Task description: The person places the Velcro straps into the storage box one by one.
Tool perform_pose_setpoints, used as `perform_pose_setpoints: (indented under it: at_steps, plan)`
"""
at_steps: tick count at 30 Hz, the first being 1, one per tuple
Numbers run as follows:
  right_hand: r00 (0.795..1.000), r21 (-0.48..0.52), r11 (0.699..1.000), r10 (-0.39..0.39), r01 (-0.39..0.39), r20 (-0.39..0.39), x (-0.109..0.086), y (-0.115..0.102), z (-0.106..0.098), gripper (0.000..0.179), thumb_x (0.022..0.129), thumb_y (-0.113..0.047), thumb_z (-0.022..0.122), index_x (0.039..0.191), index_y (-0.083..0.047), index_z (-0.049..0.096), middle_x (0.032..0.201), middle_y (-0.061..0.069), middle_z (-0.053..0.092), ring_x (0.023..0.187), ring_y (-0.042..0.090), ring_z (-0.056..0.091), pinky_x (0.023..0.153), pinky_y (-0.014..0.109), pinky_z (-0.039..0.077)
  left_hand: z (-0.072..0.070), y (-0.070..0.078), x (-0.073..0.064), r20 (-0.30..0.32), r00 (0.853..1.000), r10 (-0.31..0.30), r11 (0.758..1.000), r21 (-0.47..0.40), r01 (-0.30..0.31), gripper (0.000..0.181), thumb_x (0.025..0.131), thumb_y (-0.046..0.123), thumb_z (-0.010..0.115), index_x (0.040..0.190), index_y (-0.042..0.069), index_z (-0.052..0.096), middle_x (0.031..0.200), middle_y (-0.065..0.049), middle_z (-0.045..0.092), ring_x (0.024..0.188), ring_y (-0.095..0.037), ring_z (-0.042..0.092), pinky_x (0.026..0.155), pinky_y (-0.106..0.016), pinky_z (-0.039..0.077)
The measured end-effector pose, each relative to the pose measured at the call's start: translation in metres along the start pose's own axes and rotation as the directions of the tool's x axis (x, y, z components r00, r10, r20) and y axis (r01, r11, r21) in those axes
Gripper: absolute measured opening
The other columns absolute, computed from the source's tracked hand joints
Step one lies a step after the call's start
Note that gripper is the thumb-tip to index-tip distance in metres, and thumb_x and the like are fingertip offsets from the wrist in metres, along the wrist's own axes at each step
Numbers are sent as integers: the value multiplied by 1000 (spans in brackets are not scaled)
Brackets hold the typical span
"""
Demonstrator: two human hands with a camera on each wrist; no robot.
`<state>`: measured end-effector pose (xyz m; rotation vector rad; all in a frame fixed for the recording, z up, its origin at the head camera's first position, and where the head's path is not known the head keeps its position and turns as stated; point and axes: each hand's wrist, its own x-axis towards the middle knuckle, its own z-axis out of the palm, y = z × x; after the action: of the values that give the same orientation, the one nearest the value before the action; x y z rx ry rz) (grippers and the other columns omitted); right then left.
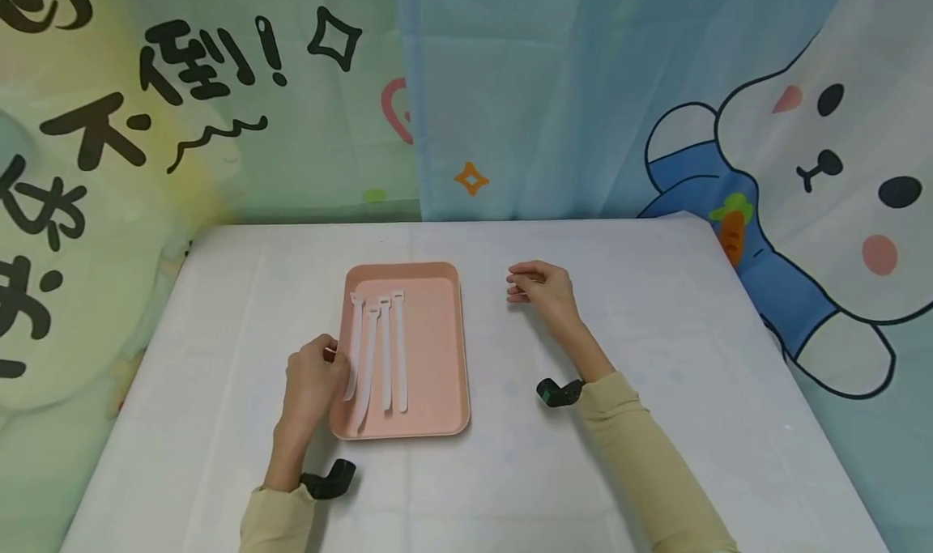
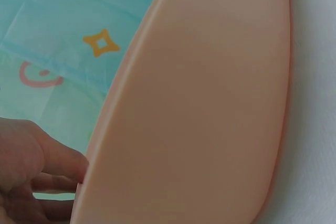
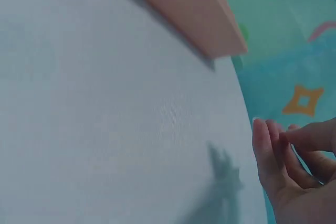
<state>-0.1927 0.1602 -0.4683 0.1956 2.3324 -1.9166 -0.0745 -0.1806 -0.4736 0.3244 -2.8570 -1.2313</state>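
A pink rectangular tray (image 1: 437,350) lies on the white table, and several slim white plastic utensils (image 1: 385,359) rest lengthwise in its left half. Some have fork-like upper ends; the rightmost is a straight one. My left hand (image 1: 315,379) is at the tray's left rim, its thumb against that edge, and the left wrist view shows the left hand (image 2: 31,171) holding the rim, fingertips hidden behind it. To the right of the tray, my right hand (image 1: 547,290) hovers above the table, fingers loosely bent. No object shows in the right hand (image 3: 299,166) in the right wrist view.
The white-covered table (image 1: 641,310) extends on both sides of the tray. Behind it hangs a printed cloth backdrop (image 1: 539,91) with a cartoon animal at the right. Each wrist carries a small black device (image 1: 560,392).
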Motion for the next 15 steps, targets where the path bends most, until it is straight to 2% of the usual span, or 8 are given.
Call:
perform_pose_setpoints:
  at_steps: [6, 10, 15]
  plan:
    - [997, -30, 999, 32, -34, -76, 3, 10, -18, 26, 102, -3, 59, 124, 9, 66, 123, 28, 68, 94, 20, 74, 83, 26, 59, -2, 1, 0, -12, 1000, 5, 1000, 3, -5, 28, 93, 6, 54, 112, -8, 69, 89, -25, 74, 70, -33, 70, 57, -40, 54]
    - [993, -54, 998, 40, -46, -112, 4, 14, -24, 23, 101, -2, 59, 121, 7, 67, 122, 25, 68, 98, 21, 71, 84, 24, 58, -1, 0, 0, -9, 1000, 8, 1000, -8, -8, 31, 93, 5, 55, 116, -8, 68, 89, -26, 73, 68, -31, 70, 56, -37, 53]
    - [992, -89, 995, 38, -49, -120, 5, 16, -27, 24, 101, -1, 57, 122, 6, 67, 124, 22, 68, 107, 25, 69, 89, 25, 57, 0, 1, -2, -15, 1000, 12, 1000, -8, -12, 32, 93, 5, 55, 118, -9, 68, 88, -26, 73, 66, -30, 69, 54, -34, 52]
